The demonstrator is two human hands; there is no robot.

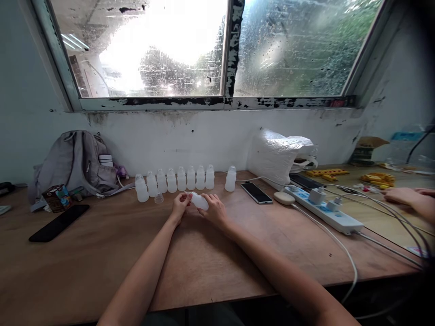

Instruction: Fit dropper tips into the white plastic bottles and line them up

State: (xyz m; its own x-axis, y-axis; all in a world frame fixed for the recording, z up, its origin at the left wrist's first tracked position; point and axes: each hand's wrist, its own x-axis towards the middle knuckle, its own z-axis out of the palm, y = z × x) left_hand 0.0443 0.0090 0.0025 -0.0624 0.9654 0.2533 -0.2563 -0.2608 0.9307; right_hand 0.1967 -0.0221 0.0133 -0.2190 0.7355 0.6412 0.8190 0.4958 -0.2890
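Note:
Both of my hands meet over the wooden table around a translucent white bottle (200,201), which is tilted with its top toward the left. My right hand (215,210) is wrapped round the bottle's body. The fingers of my left hand (181,204) are pinched at the bottle's top end; the small part between them is hard to make out. Behind my hands stands a row of several similar bottles (181,179) with clear caps. One more bottle (230,179) stands apart to the right. A clear cap (158,198) lies in front of the row's left part.
On the left are a grey backpack (79,163), a carton (57,198) and a black phone (59,222). Right of my hands lie another phone (256,192), a round pad (284,198) and a power strip (326,213) with cables. Another person's hand (403,196) is at far right.

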